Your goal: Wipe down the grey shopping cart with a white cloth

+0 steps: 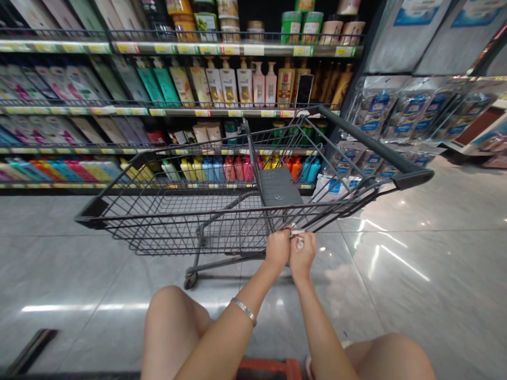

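Note:
My left hand (278,247), with a silver bracelet (244,311) on the forearm, is closed at the near side of a dark wire shopping cart (188,235). Right beside it my right hand (303,255) is also closed, its fingers curled. Between the two hands shows a small crumpled white piece (298,232), like tissue or cloth; its exact kind is unclear. Both hands are close to the cart's lower wires, by the grey child-seat flap (281,186). Whether the fingers touch the wires I cannot tell. The cart's basket holds no goods.
Shelves (178,110) with several rows of bottles and jars stand behind the cart. Packaged goods (374,114) hang at the right. The cart's handle (369,143) points right. An orange-red frame (265,364) is between my knees, and a dark metal bar (31,351) lies lower left.

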`<action>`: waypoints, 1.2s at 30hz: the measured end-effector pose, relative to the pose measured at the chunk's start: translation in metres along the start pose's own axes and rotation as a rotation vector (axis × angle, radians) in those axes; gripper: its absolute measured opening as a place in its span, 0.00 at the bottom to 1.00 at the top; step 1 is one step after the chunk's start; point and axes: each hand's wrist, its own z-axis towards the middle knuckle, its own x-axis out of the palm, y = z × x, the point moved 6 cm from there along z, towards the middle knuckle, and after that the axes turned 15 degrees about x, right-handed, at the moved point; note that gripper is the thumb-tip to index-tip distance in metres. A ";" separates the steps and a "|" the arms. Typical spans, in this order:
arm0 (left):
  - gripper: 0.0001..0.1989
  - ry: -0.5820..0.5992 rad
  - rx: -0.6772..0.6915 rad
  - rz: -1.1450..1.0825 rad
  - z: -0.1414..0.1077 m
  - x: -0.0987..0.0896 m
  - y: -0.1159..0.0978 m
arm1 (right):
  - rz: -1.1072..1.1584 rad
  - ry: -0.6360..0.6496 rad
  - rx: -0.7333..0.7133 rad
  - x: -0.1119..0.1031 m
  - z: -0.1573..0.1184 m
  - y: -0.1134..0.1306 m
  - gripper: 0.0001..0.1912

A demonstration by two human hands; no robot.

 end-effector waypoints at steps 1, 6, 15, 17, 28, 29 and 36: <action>0.16 -0.001 0.004 -0.002 0.000 0.000 0.001 | -0.003 0.021 -0.001 -0.001 -0.003 -0.002 0.08; 0.17 -0.008 -0.001 0.002 -0.001 0.000 0.002 | 0.002 -0.053 0.012 -0.030 0.000 0.000 0.03; 0.17 0.003 -0.018 0.007 -0.001 0.000 0.000 | 0.051 -0.307 -0.065 -0.075 0.066 0.059 0.15; 0.17 -0.003 -0.017 0.004 -0.001 0.000 0.000 | 0.037 -0.287 -0.108 -0.069 0.072 0.063 0.12; 0.17 -0.126 0.016 -0.060 -0.004 0.004 0.002 | -0.073 0.078 -0.114 -0.008 0.006 0.013 0.09; 0.17 -0.147 0.028 -0.067 -0.006 0.006 0.003 | -0.081 0.120 -0.106 -0.004 0.000 0.009 0.09; 0.22 -0.323 0.183 -0.100 -0.028 0.019 0.007 | -0.073 0.107 -0.050 -0.029 0.001 0.008 0.08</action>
